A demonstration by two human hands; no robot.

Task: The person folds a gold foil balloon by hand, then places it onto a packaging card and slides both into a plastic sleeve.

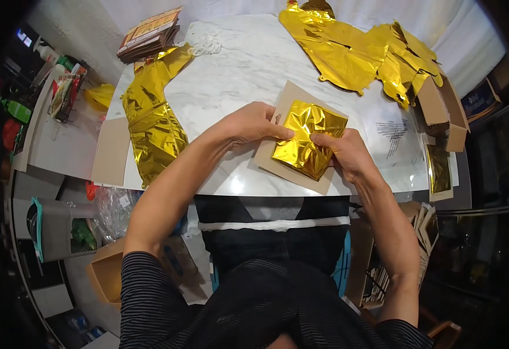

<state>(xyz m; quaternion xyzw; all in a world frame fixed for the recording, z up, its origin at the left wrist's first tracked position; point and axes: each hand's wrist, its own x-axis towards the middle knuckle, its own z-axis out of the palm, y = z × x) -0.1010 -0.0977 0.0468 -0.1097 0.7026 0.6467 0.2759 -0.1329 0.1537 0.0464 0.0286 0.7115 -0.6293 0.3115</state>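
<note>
At table (237,75), left hand (255,125), right hand (350,152) hold gold foil (308,142); print (392,135) unreadable

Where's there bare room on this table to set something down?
Widest: the tabletop beyond the held card, between the white string and large gold foil. Smaller: between your left forearm and the card. Crowded: the right, with that foil and open box; the far left, with stacked cardboard and foil strip.
</note>
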